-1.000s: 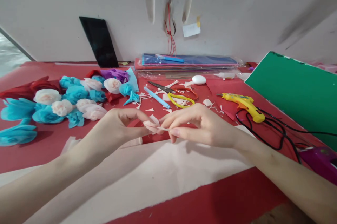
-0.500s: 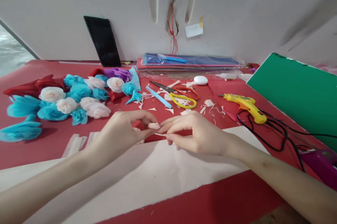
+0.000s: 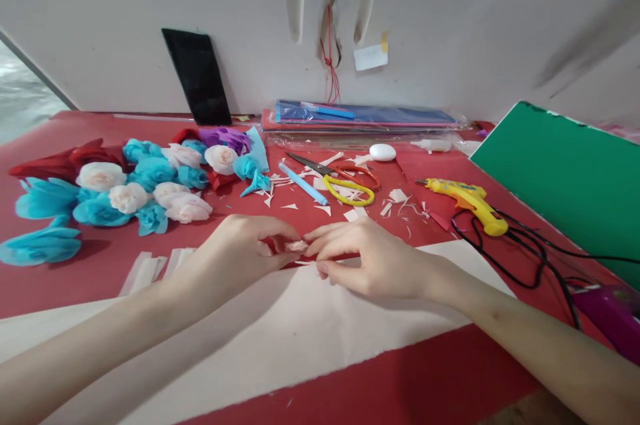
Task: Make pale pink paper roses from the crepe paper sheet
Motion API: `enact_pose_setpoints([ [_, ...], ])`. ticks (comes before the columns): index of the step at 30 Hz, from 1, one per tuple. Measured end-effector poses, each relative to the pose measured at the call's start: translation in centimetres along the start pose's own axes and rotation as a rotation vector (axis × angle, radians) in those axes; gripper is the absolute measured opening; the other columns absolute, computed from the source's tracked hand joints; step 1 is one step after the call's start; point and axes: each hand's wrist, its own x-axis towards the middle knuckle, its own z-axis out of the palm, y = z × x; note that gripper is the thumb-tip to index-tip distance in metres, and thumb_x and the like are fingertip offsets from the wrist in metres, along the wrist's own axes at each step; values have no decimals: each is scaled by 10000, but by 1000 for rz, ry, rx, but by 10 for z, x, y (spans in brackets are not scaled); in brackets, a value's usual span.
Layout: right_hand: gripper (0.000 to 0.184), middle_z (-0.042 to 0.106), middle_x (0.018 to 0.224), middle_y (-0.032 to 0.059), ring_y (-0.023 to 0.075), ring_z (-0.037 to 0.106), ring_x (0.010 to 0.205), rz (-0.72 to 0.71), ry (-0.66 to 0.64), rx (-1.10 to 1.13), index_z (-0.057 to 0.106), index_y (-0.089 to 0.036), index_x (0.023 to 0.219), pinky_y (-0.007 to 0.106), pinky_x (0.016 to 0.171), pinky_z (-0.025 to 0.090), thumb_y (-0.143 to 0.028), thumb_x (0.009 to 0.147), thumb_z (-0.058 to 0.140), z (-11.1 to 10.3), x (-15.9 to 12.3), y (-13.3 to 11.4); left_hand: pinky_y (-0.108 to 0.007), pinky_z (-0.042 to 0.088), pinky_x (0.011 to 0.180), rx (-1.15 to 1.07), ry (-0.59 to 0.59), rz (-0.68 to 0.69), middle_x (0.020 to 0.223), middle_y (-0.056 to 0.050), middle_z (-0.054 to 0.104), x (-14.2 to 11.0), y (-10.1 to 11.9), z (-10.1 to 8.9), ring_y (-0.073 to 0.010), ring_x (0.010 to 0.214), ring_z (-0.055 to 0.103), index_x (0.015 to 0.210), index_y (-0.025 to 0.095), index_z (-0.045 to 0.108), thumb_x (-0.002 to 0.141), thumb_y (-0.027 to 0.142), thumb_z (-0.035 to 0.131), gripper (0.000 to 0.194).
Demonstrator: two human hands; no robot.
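Note:
Between my two hands is a small pale pink paper rose (image 3: 297,246). My left hand (image 3: 250,242) pinches it between thumb and fingers. From the other side, my right hand (image 3: 355,255) touches the rose with its fingertips, and its thumb and fingers press on a thin strip of pale paper (image 3: 306,262). Part of the rose and strip is covered by my fingers. A large sheet of pale pink crepe paper (image 3: 280,338) lies under and in front of both hands. Short pale strips (image 3: 143,273) lie beside my left wrist.
Blue, pink and red paper flowers (image 3: 150,175) are heaped at the left. Scissors (image 3: 345,182), a blue pen (image 3: 306,183) and paper scraps lie beyond my hands. At the right are a yellow glue gun (image 3: 465,198), its black cord and a green board (image 3: 560,178). A dark tablet (image 3: 197,75) leans behind.
Both hands have dipped slightly toward me with the rose. The rose has tilted between my fingers, and the strip sits a little lower.

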Motion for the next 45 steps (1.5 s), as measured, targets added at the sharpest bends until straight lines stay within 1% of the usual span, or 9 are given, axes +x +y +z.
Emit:
enact_pose_setpoints([
  [5,268,748,995,86,243,616,1128,-49,-2,-18,650,-174,662,390,959,450,-113,877,504,2,0,2,-247,467,615,10,-3,46,779,-30,729,-1,-2,-1,-177,668,638,700,204,691,702,402,619,210],
  [9,250,748,982,72,221,637,1081,-51,5,-46,672,-173,692,354,915,474,-103,872,513,2,0,3,-247,444,581,27,1,62,716,-17,735,1,-4,-1,-178,642,629,672,223,702,724,389,608,198],
  [16,255,712,970,85,184,653,835,53,61,-182,679,-150,669,311,733,488,-96,862,521,1,-4,-8,-244,452,602,10,23,25,703,2,747,6,-10,-3,-180,648,622,676,255,733,716,472,602,256],
  [19,265,685,1050,110,195,649,850,71,51,-242,656,-139,621,311,703,483,-53,833,521,9,-8,-16,-241,473,627,-9,-3,-7,726,6,761,9,-14,-4,-187,678,650,669,252,728,702,471,618,248],
  [23,267,667,991,135,216,631,866,18,51,-296,612,-132,581,330,723,491,-19,801,512,23,-14,-20,-246,497,681,-43,-51,-24,768,10,776,10,-14,-7,-195,732,684,701,254,741,700,471,612,252],
  [30,245,573,830,93,148,523,649,-75,161,-331,591,-121,628,280,573,467,-12,802,457,40,-24,-15,-238,504,682,-72,-78,-41,745,22,775,7,-12,-8,-191,738,695,700,246,735,732,426,611,221],
  [37,277,598,835,143,206,511,725,-269,214,-377,629,-98,705,341,660,495,-27,856,408,42,-23,-11,-217,522,622,-82,-187,-1,770,24,761,6,-18,-1,-167,691,693,729,232,734,767,394,620,202],
  [41,257,606,881,145,203,545,762,-263,230,-355,613,-118,700,331,694,506,-29,855,429,40,-19,-7,-291,541,693,-9,-237,52,810,-6,718,7,-20,0,-174,753,671,796,170,702,834,331,649,174],
  [45,252,594,869,113,173,563,734,-212,234,-307,599,-133,691,291,668,510,-29,855,437,40,-16,-2,-389,548,816,89,-284,118,953,-47,676,9,-23,1,-186,879,647,904,141,649,910,319,613,182],
])
